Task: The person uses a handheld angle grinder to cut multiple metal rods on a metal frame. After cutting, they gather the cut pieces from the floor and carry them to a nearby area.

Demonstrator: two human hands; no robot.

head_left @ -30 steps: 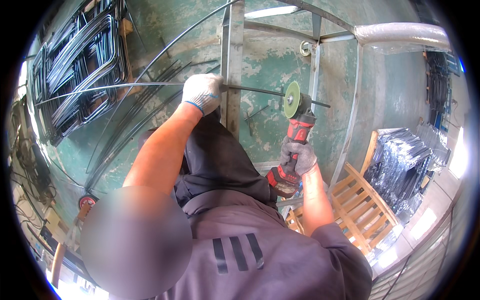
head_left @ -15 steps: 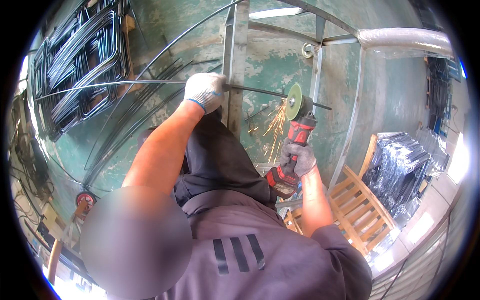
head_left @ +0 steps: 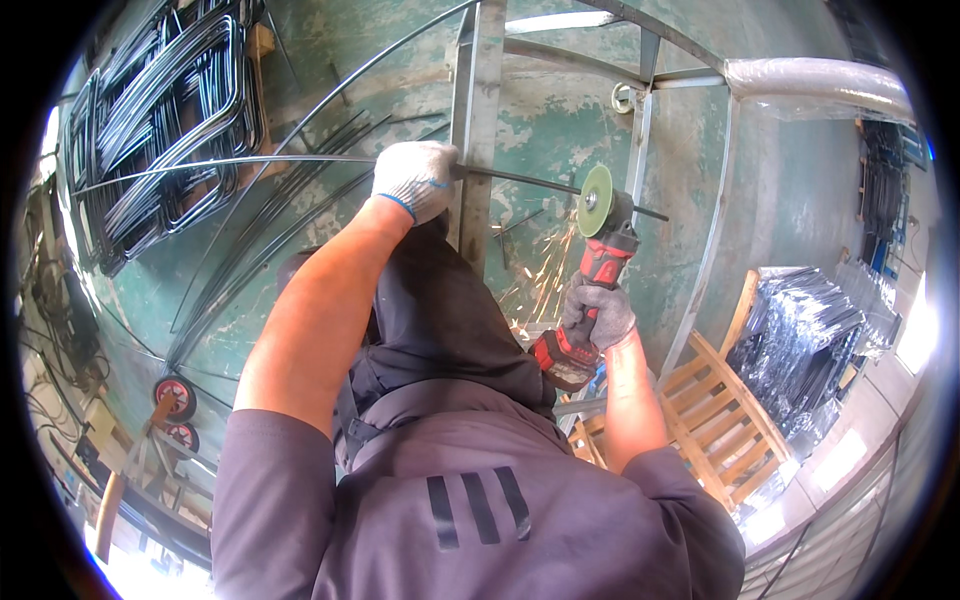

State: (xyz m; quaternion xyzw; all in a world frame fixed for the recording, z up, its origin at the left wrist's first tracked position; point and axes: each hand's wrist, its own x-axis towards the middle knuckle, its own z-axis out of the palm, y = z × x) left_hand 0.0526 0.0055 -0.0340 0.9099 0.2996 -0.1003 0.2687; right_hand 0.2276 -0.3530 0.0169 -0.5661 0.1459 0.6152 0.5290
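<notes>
Left hand (head_left: 415,180): grasps the rod (head_left: 520,180).
Right hand (head_left: 598,312): holds the grinder (head_left: 605,262).
Disc (head_left: 596,202): best held straight.
Sparks (head_left: 547,274): mind your legs (head_left: 450,310).

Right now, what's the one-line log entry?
left hand: grips thin rod | right hand: holds red-black grinder | green disc: at rod | sparks: visible below disc

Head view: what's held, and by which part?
Left grip: rod, partway along it, beside the metal frame. Right grip: grinder, by the middle, between disc and battery.
</notes>
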